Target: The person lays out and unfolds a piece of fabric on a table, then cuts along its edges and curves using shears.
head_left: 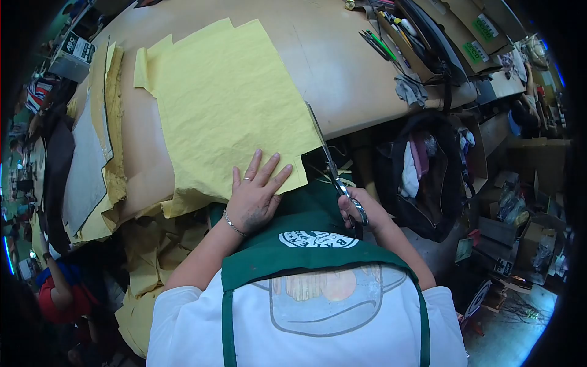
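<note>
A large yellow sheet [226, 92], wrinkled and with stepped, uneven edges, lies over the table and hangs a little past its near edge. My left hand [260, 192] rests flat on the sheet's near part, fingers spread. My right hand [367, 211] is closed round the handles of long metal scissors [331, 165]. The blades point away from me along the sheet's right edge. Whether they are parted or touch the sheet, I cannot tell. A small cut strip shows at the near right corner.
Layered yellow and grey sheets [88, 159] lie on the left of the table [318, 55]. Pens [380, 44] and a grey cloth [411, 90] are at the right. An open black bag [428, 183] hangs beside the table's right end. A person in red [61, 300] is at lower left.
</note>
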Available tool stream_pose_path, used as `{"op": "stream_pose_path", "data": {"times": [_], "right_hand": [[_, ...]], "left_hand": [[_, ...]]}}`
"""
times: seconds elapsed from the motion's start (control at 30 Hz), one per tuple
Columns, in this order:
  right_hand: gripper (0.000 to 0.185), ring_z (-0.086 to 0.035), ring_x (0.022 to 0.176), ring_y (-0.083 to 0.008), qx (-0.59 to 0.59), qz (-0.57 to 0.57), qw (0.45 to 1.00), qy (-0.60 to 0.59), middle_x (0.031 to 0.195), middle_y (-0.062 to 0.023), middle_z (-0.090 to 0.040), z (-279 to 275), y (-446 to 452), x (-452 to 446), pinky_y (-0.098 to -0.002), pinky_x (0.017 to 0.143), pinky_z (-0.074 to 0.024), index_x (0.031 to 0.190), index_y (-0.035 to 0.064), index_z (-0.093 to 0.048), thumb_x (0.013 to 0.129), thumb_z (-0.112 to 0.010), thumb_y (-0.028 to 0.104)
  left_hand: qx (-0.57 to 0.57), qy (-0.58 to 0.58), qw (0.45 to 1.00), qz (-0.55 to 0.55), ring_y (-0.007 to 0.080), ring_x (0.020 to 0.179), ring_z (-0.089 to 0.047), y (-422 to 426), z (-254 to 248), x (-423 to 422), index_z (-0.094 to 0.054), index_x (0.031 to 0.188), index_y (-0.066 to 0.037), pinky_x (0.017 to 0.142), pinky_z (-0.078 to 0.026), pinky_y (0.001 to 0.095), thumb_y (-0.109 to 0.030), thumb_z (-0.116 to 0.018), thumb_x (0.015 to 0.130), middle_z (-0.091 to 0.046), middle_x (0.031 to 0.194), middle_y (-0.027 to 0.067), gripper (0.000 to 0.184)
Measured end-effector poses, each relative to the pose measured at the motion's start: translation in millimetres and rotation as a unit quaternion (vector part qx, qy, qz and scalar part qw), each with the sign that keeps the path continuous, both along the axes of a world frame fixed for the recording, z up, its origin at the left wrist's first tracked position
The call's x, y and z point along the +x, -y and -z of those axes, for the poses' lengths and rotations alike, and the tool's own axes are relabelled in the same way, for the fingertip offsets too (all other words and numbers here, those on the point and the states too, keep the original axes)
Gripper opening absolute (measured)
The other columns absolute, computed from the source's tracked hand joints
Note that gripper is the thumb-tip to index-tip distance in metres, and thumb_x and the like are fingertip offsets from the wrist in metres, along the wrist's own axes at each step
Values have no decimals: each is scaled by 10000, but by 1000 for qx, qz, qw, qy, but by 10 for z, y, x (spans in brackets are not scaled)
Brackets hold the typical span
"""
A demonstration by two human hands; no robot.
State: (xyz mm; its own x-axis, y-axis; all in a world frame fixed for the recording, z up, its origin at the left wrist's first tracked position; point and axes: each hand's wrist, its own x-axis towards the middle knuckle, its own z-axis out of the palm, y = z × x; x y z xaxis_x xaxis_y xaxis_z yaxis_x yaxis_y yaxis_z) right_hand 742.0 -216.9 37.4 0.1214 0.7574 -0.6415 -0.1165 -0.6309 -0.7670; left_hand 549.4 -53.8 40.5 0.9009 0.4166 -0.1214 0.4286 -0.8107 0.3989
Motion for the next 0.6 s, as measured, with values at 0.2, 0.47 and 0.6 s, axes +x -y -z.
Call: {"op": "stream_pose_path", "data": {"times": [0.2, 0.47, 0.6], "right_hand": [[670, -490, 452, -64, 0, 0, 1000, 15, 567, 9, -461, -23, 19, -18, -185, 419, -400, 732, 77, -435, 593, -534, 725], [685, -493, 450, -62, 3, -17, 1000, 17, 564, 10, -466, -32, 9, 14, -187, 419, -408, 725, 78, -434, 571, -539, 737], [711, -502, 453, -74, 3, -17, 999, 31, 565, 7, -477, -18, -5, 19, -206, 424, -416, 736, 49, -478, 575, -522, 741]], "left_hand": [[-1, -4, 1000, -2, 324, 1294, -147, 10, 10, -19, -370, 1278, -239, 903, -190, 661, -95, -500, 703, -256, 1376, 44, 607], [-10, 2, 1000, -4, 332, 1290, -153, 11, 4, -5, -371, 1277, -237, 897, -190, 668, -94, -498, 702, -259, 1374, 48, 606], [-7, 2, 1000, -1, 334, 1289, -154, 17, 3, -7, -374, 1275, -236, 894, -195, 670, -94, -501, 696, -262, 1372, 49, 609]]}}
